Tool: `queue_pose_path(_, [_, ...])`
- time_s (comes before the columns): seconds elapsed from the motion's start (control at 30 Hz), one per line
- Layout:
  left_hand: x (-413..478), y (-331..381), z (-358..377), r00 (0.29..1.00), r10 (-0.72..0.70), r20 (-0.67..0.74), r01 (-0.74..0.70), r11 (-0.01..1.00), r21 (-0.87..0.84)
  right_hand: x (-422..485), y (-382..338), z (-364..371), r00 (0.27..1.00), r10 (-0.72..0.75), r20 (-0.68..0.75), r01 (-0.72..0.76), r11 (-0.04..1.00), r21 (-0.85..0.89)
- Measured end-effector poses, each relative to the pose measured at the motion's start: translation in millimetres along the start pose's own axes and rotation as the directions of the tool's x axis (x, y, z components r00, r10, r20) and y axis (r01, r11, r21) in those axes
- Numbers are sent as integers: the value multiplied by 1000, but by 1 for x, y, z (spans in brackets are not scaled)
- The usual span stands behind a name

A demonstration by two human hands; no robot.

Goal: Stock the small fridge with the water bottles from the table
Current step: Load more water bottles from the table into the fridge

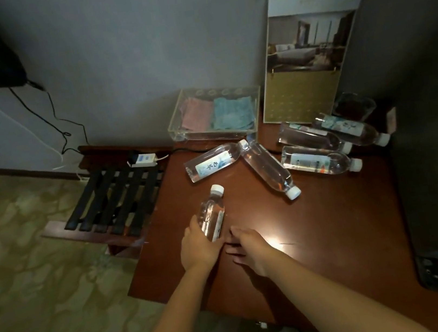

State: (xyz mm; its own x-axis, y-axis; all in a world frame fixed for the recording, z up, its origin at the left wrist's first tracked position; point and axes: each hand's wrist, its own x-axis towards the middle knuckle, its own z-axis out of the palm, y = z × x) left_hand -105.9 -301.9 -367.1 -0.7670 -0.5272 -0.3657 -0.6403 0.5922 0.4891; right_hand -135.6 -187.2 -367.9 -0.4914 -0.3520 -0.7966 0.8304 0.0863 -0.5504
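Observation:
My left hand [199,247] grips a clear water bottle [213,213] by its lower end, white cap pointing away from me, over the brown table [336,233]. Just to its right, my right hand [248,246] hovers with relaxed fingers and holds nothing. Several more water bottles lie on their sides farther back: one labelled bottle [215,161] at centre, one [269,171] slanting beside it, and three at the right [321,163], [310,138], [351,129]. No fridge is in view.
A clear acrylic box [214,115] with pink and blue cloths stands at the table's back, a tall calendar card [309,55] leans on the wall, and a glass ashtray [353,106] sits at right. A slatted luggage rack [114,198] stands left of the table.

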Motion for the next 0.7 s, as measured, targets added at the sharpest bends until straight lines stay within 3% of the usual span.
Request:
queue_pose_path(0.33, [6, -4, 5, 997, -8, -74, 8, 1000, 5, 11, -4, 11, 993, 14, 121, -42, 973, 229])
queue_pose_path(0.5, [3, 1, 2, 996, -46, 79, 62, 976, -209, 5, -9, -2, 994, -1, 112, -28, 968, 251])
queue_pose_path(0.7, [-26, 45, 7, 928, 34, 371, 181, 829, -529, -20, -13, -51, 996, -61, 70, 33, 935, 352])
